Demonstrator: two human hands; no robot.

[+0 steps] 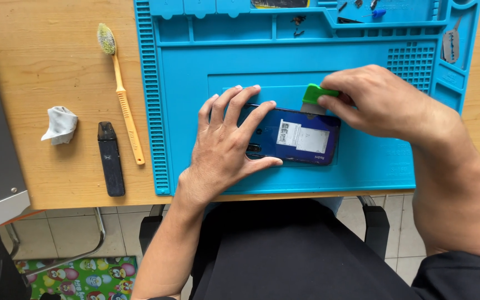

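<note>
I see the phone (295, 136) lying back-up in the middle of the blue mat (362, 72). My left hand (226, 144) presses flat on its left half, fingers spread, pinning it down. My right hand (379, 100) pinches a green pry tool (316, 95), its blade at the top edge. The back cover looks still seated, so prying seems barely begun.
</note>
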